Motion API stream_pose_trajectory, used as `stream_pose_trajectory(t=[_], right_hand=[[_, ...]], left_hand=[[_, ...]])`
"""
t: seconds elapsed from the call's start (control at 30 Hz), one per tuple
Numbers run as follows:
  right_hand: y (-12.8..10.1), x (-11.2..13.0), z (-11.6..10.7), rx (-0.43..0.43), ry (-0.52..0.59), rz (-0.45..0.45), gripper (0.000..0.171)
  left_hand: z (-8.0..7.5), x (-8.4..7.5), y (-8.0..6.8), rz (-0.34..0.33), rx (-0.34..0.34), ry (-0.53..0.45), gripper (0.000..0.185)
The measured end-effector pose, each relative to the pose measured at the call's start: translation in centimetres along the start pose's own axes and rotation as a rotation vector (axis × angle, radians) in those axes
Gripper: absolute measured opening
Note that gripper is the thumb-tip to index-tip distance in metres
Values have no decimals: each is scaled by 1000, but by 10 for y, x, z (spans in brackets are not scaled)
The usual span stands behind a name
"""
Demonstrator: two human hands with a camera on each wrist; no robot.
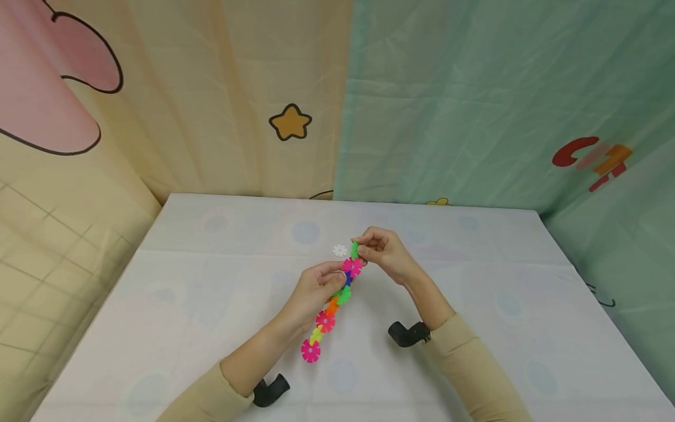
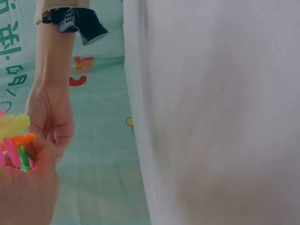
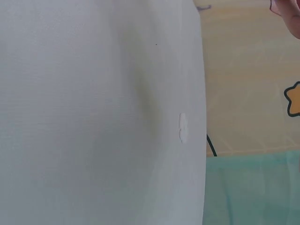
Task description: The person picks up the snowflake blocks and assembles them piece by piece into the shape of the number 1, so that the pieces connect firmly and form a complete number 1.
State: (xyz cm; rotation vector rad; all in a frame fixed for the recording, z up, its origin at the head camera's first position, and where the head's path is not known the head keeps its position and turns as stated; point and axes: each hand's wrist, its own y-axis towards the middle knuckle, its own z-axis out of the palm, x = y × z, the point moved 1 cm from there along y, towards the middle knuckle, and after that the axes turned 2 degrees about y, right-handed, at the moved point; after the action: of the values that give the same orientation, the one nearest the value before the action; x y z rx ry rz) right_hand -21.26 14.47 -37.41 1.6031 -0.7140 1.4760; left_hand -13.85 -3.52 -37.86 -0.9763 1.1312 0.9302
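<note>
A chain of interlocked, notched plastic discs (image 1: 325,320) in pink, yellow, orange, green and blue is held above the table, slanting up to the right. My left hand (image 1: 319,287) pinches it around the blue disc (image 1: 348,278), below the upper pink disc (image 1: 352,267). At its top end, my right hand (image 1: 385,252) pinches a green disc (image 1: 355,249) between thumb and fingers. A white disc (image 1: 340,251) lies flat on the table just behind. In the left wrist view, part of the chain, including a yellow disc (image 2: 14,125), shows at the left edge.
A white cloth with pale dots covers the table (image 1: 211,293). Printed curtains (image 1: 237,105) hang behind and at both sides. Black wrist-mounted devices (image 1: 271,390) sit near both sleeves. In the right wrist view, part of a hand (image 3: 289,16) enters the top right corner.
</note>
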Motion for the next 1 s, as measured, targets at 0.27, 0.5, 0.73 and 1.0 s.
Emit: stream_pose_trajectory(t=[0.27, 0.5, 0.73, 1.0], right_hand=[[-3, 3, 12, -95, -79, -32, 8], [-6, -4, 18, -154, 77, -58, 33], [-8, -5, 22, -124, 244, -105, 38], [-6, 1, 15, -68, 25, -68, 40]], left_hand=[[-3, 1, 0, 6, -25, -13, 32], [-2, -3, -2, 38, -22, -9, 34], [-1, -9, -3, 36, -31, -5, 34], [-1, -6, -4, 13, 2, -9, 32]])
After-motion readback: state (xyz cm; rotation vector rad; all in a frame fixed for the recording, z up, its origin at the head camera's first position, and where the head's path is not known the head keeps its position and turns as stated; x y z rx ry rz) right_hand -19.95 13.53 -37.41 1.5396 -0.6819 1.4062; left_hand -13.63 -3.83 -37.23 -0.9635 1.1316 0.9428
